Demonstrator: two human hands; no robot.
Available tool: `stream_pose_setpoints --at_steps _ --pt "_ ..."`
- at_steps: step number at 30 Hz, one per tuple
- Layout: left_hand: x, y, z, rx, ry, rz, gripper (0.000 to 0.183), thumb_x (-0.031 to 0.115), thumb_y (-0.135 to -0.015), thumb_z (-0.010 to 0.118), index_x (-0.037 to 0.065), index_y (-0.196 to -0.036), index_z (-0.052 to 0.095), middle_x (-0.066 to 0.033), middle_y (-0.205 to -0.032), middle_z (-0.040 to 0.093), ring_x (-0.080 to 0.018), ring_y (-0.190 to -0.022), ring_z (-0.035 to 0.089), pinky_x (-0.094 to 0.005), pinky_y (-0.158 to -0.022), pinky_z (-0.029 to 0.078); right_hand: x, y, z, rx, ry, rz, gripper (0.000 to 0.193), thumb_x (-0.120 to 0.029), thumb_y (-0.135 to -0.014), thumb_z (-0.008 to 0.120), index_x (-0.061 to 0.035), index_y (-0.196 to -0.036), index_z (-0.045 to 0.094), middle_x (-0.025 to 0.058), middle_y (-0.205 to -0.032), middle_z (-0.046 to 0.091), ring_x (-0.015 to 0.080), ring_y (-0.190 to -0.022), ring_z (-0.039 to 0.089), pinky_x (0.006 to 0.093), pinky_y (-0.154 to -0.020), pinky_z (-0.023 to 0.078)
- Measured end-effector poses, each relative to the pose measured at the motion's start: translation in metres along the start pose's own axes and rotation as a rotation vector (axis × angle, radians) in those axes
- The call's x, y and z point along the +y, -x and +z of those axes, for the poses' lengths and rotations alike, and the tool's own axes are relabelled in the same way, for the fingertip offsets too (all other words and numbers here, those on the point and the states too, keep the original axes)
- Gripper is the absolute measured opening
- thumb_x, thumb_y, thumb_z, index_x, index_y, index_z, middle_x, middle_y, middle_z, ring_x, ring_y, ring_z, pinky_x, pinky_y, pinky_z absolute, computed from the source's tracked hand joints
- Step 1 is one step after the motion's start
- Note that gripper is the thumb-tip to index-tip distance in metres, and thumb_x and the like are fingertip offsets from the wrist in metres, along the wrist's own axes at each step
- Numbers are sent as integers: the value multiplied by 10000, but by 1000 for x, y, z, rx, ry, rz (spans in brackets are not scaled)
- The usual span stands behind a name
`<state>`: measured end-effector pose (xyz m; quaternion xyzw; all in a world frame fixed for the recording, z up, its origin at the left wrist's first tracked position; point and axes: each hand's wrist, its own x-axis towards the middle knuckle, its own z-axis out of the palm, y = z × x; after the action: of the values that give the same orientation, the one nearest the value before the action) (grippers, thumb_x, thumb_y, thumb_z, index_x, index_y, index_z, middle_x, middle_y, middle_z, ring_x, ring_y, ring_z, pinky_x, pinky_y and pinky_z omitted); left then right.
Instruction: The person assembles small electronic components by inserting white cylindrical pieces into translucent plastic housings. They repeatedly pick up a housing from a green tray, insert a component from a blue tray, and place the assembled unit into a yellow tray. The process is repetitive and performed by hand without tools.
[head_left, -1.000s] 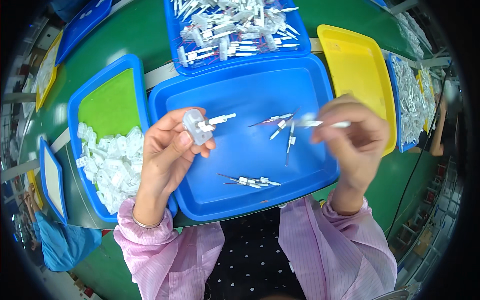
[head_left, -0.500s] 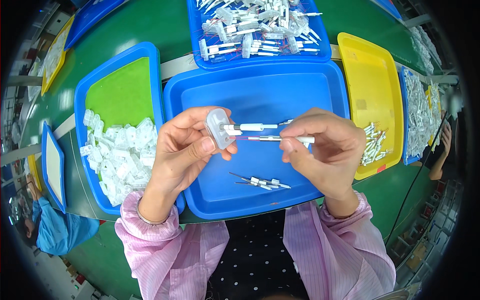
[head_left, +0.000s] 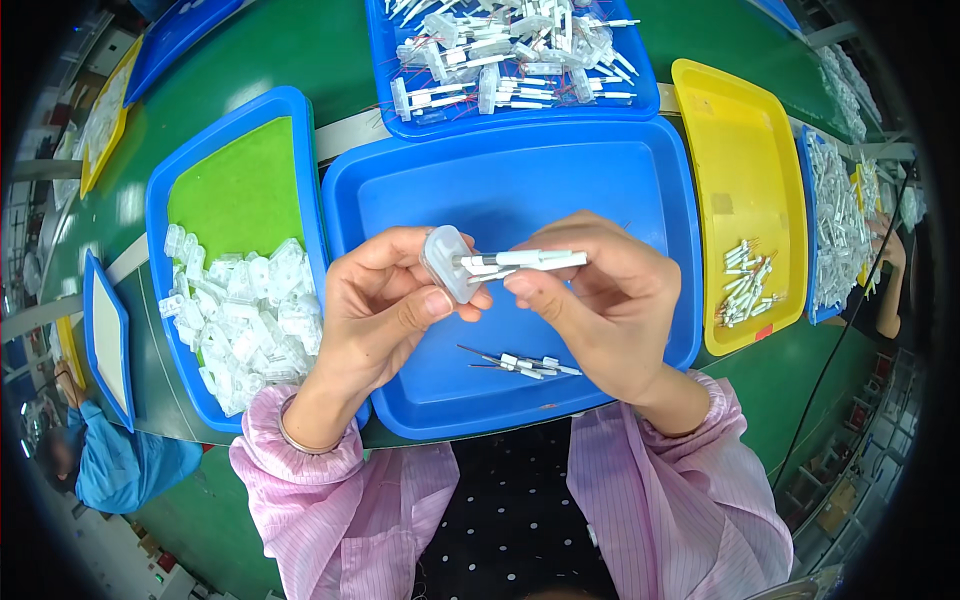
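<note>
Above a blue tray, my left hand pinches a translucent plastic housing between thumb and fingers. A white-and-metal rod juts from the housing toward the right. My right hand is closed on a slim white rod-shaped part with a metal section, its inner end right against the housing. Whether that end is inside the housing I cannot tell; fingers hide part of it. Below the hands, several thin rod parts lie on the tray floor.
A green-lined blue tray on the left holds a heap of clear housings. Beyond, another blue tray is piled with wired pieces. A yellow tray on the right holds small white parts. Other people's arms show at both sides.
My right hand has moved left with the slim rod part, closing the gap to the housing. The red wire between them no longer shows. My left hand has shifted slightly right.
</note>
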<state>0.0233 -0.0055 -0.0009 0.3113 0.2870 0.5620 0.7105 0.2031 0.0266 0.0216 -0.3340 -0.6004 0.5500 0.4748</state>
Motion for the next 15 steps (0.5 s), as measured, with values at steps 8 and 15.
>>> stream_pose_setpoints --at_steps 8,15 --pt "-12 -1 -1 9 42 29 278 12 -815 580 -56 -1064 479 -153 -914 599 -199 -798 610 -296 -671 508 11 2 13 15 -251 130 105 83 -783 567 49 -877 596 103 -812 600 146 -722 609 257 -630 506" --pt "-18 3 4 58 -205 216 260 -48 -807 558 -59 -1050 467 -151 -919 578 -181 -803 595 -283 -679 503 24 7 21 98 162 -194 101 81 -748 603 34 -835 582 116 -739 601 160 -635 593 259 -569 478"
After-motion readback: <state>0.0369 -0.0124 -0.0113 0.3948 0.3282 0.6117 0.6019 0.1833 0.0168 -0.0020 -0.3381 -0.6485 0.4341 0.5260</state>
